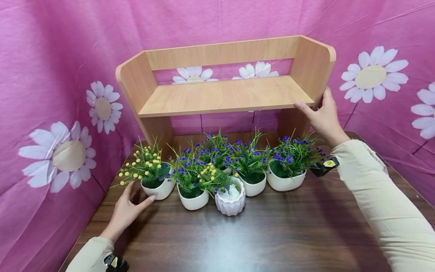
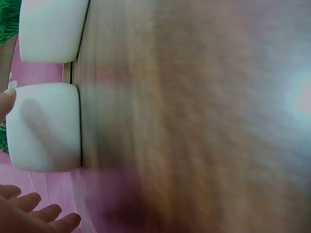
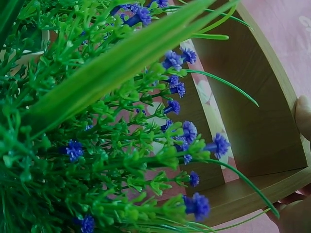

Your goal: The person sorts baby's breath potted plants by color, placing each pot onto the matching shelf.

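A small wooden shelf [image 1: 221, 94] stands toward the back of the table. My right hand [image 1: 326, 119] grips its right side panel, thumb over the front edge of the board and fingers on the outer face. At the left, my left hand [image 1: 125, 213] is spread beside a white pot [image 1: 159, 190] of yellow flowers. Its thumb [image 2: 6, 103] is right at that pot's wall, and the other fingers are extended, apart from it. White pots of blue flowers [image 1: 193, 202] stand in front of the shelf, one [image 1: 287, 182] below my right hand.
A ribbed white pot [image 1: 231, 206] with yellow blooms leaning beside it stands in front. Another pot of blue flowers [image 1: 252, 185] is just behind it to the right. The dark wood table [image 1: 272, 234] backs onto a pink daisy-print cloth [image 1: 217, 22].
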`<state>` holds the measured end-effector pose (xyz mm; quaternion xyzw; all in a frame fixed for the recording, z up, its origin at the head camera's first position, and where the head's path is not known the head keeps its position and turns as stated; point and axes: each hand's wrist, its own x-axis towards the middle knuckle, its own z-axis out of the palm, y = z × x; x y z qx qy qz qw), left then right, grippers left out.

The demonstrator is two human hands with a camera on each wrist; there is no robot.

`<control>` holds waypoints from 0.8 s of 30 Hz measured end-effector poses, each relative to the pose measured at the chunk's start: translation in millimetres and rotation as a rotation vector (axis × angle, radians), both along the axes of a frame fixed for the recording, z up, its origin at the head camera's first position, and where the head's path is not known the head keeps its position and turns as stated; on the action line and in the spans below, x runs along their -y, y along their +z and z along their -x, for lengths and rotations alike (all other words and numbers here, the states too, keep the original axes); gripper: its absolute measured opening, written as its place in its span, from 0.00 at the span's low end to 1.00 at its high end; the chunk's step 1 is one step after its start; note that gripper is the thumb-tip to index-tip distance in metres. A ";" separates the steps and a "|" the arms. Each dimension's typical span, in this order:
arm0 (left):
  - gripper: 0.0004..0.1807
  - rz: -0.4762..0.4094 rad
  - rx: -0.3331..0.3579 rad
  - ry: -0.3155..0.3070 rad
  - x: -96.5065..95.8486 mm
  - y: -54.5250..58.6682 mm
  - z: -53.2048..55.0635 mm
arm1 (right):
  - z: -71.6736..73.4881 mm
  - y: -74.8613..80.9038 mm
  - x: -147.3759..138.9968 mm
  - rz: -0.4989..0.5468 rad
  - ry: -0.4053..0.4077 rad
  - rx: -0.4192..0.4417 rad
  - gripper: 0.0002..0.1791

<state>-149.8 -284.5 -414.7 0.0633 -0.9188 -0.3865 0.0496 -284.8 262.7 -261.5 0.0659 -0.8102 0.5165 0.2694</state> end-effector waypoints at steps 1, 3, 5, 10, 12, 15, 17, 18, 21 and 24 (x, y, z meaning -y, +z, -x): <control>0.56 -0.013 -0.004 0.000 -1.2 0.3 1.9 | 0.0 0.2 0.2 -0.005 -0.002 0.000 0.40; 0.54 -0.047 -0.012 -0.005 -3.8 0.4 5.3 | -0.1 0.3 0.5 -0.016 -0.007 0.001 0.40; 0.51 -0.069 -0.022 -0.009 -6.9 -0.1 8.0 | -0.2 0.2 0.8 -0.019 -0.006 0.004 0.40; 0.49 -0.065 -0.023 0.006 -14.1 -2.4 13.3 | -1.2 -0.2 0.7 -0.017 -0.008 0.006 0.40; 0.50 -0.059 -0.023 0.020 -16.2 -3.4 15.2 | -1.3 -0.2 0.6 -0.017 -0.009 0.004 0.40; 0.49 -0.072 -0.030 0.041 -18.8 -4.6 17.2 | -0.2 -0.4 0.2 -0.014 -0.006 0.003 0.40; 0.48 -0.068 -0.037 0.061 -20.6 -5.6 18.2 | 0.2 -0.7 -0.1 -0.014 -0.008 0.005 0.40; 0.46 -0.067 -0.043 0.069 -21.7 -5.9 18.7 | 0.5 -0.8 -0.2 -0.015 -0.009 0.007 0.40; 0.42 -0.048 -0.070 0.100 -24.9 -7.5 20.5 | 0.4 -0.9 -0.6 -0.020 -0.015 0.010 0.41; 0.39 -0.029 -0.098 0.124 -27.8 -8.7 21.9 | 0.6 -1.2 -0.9 -0.023 -0.019 0.011 0.41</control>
